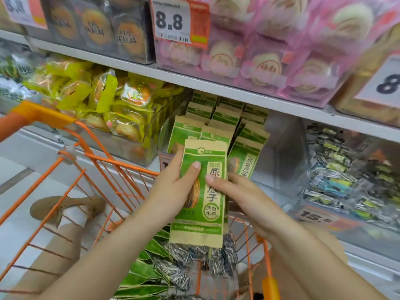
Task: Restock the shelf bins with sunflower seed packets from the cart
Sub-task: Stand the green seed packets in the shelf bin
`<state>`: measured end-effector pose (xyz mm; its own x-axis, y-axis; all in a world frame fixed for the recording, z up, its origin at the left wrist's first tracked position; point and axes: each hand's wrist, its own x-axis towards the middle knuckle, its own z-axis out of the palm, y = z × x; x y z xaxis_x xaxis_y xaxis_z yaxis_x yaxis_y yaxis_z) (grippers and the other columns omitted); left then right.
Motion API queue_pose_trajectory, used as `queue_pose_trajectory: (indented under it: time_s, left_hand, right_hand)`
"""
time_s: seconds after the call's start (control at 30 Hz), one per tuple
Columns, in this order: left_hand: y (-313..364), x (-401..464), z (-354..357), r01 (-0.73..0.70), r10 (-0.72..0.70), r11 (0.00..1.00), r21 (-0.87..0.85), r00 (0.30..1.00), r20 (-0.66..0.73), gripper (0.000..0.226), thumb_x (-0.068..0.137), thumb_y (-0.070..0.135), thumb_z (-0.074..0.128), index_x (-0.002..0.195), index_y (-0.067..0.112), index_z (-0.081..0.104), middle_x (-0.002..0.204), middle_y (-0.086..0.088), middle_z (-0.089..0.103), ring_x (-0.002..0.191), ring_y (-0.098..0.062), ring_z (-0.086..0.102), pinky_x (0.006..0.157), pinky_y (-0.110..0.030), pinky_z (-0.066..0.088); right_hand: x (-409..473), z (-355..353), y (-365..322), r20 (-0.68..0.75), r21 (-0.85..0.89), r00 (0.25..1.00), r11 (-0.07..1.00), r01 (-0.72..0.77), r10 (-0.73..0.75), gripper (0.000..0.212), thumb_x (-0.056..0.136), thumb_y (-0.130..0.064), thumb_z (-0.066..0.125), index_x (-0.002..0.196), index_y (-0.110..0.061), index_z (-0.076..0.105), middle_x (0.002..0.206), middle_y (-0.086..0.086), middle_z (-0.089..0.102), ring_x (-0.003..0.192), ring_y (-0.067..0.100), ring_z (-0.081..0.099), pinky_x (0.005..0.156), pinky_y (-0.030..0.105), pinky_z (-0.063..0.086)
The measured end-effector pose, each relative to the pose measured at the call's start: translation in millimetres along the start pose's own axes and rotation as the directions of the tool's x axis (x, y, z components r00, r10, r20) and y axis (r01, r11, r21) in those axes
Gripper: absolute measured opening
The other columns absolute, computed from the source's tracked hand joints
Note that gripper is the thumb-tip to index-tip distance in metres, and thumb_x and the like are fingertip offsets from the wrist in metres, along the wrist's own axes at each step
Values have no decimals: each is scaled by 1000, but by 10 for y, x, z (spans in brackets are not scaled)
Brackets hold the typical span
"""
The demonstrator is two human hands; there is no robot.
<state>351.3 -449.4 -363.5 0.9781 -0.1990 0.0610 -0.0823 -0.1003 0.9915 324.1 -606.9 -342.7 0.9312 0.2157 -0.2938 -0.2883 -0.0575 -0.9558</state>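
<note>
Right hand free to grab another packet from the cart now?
Probably not yet: the right hand helps the left hand hold a packet upright. Cart packets lie uncovered directly below.

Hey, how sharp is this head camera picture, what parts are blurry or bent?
Head view: sharpest at the centre, where the green packet gripped by the left hand and right hand has legible print; the pink pastry packs and price tag above smear with blur; the shelf edge slants from wide-angle distortion; lighting is even, without harsh shadows.

Both hands (173, 191) gripping seed packet (201, 191), orange cart (97, 161), stocked shelf bin (218, 120)
</note>
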Motion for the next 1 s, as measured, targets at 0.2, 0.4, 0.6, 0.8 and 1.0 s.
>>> queue_pose_trajectory:
  time_s: [0.2, 0.4, 0.6, 0.8, 1.0]
  left_hand:
    - [170, 300, 375, -66, 61, 955, 288, 998, 28, 46, 96, 52, 32, 140, 40, 34, 132, 26, 44, 121, 6, 42, 96, -10, 30]
    - [-390, 561, 135, -17, 178, 501, 866, 980, -84, 75, 92, 60, 9, 146, 12, 32, 137, -7, 52, 128, -24, 44, 111, -44, 28]
    - [-548, 560, 140, -36, 228, 402, 915, 972, -62, 64, 95, 52, 19, 124, 11, 59, 110, -6, 69, 111, -24, 58, 107, -42, 32]
    - [-571, 541, 124, -65, 266, 400, 914, 963, -48, 53, 95, 46, 26, 111, 13, 64, 101, -4, 69, 104, -24, 59, 106, -43, 33]
    - [-608, 559, 129, -70, 291, 374, 925, 956, -46, 46, 92, 39, 31, 100, 13, 68, 97, -4, 69, 101, -25, 60, 106, -44, 34]
  right_hand:
    - [-7, -492, -87, -130, 52, 991, 998, 19, -12, 55, 62, -23, 80, 112, -11, 62, 91, 6, 74, 77, 19, 71, 62, 29, 55]
    - [272, -1077, -106, -520, 40, 845, 984, 171, -125, 30, 86, -17, 67, 114, -11, 59, 98, 8, 71, 82, 22, 67, 74, 37, 53]
    - [667, -1181, -38, -609, -149, 739, 957, 249, -287, 29, 79, -19, 75, 105, -15, 60, 100, 2, 71, 97, 18, 67, 90, 39, 51]
    - [858, -1140, 292, -440, -104, 898, 993, -52, 1, 22, 84, -16, 68, 106, -11, 65, 109, 12, 70, 96, 21, 66, 81, 32, 51]
    - [831, -1208, 312, -455, -202, 889, 967, -154, 47, 41, 73, -23, 81, 109, -14, 65, 101, 3, 72, 98, 20, 65, 79, 33, 50]
